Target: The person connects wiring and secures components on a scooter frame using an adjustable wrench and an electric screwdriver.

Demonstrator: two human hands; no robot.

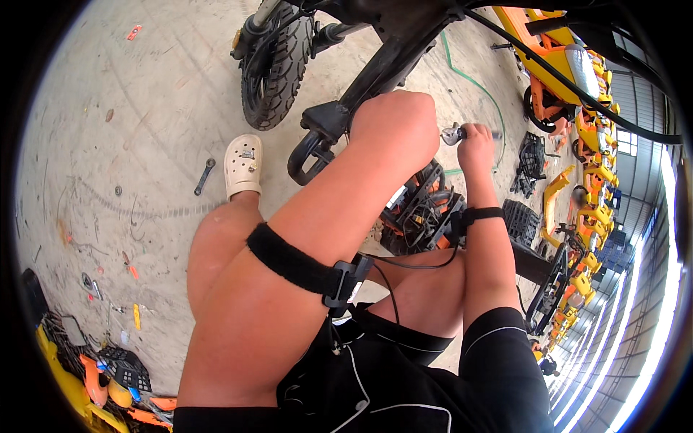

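The black metal scooter frame (375, 68) is steadied by the clenched left hand (393, 123); a grey metal hand tool (453, 134) is gripped by the right hand (476, 141), fingers wrapped shut.

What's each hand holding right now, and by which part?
The right hand grips a metal tool by its handle, with the head sticking out left. The left hand is closed on the scooter frame; what it grips there is hidden.

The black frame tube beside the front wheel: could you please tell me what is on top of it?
The left hand lies closed over the black frame tube. Whatever it grips beneath the fist is covered. The right hand holds a metal tool nearby.
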